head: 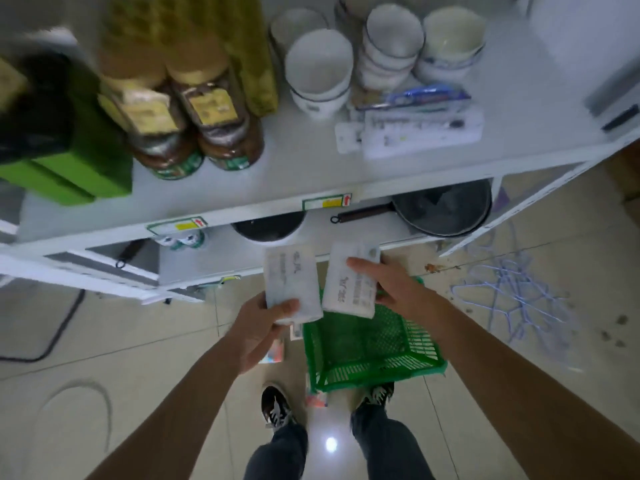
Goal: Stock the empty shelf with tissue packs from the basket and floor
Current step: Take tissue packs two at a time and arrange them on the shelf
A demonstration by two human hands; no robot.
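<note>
I hold two white tissue packs in front of the white shelf unit (242, 211). My left hand (263, 327) grips the bottom of the left tissue pack (289, 278), thumb across its front. My right hand (388, 282) grips the right tissue pack (348, 289) from its right side, fingers curled round its edge. Both packs hang above the far rim of the green plastic basket (374, 355) on the floor, which looks empty inside. More small colourful packs (273, 351) lie on the tiles left of the basket and near my shoes.
The top shelf carries jars (211, 109), green boxes (69, 168), stacked white bowls (318, 71) and a power strip (419, 133). Black pans (446, 209) sit on the shelf below. Blue wire hangers (512, 292) lie on the floor at right, a black cable (59, 327) at left.
</note>
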